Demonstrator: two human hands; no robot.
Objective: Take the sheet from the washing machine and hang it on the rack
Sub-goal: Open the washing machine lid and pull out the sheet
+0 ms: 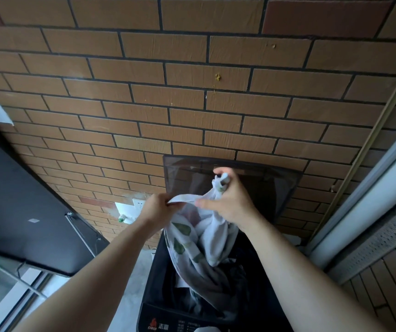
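Low in the middle of the frame, the left hand [159, 207] pinches a flat edge of the sheet [200, 238], and the right hand [231, 200] has its fingers curled round a bunched part of it, held a little higher. The sheet is white with green leaves; a short strip is stretched between the hands. The rest hangs down into the open top of the black washing machine [165, 317] at the bottom centre. Its dark lid [276, 188] stands raised behind the hands against the brick wall [192, 80]. A white wall socket [130, 208] sits left of the left hand.
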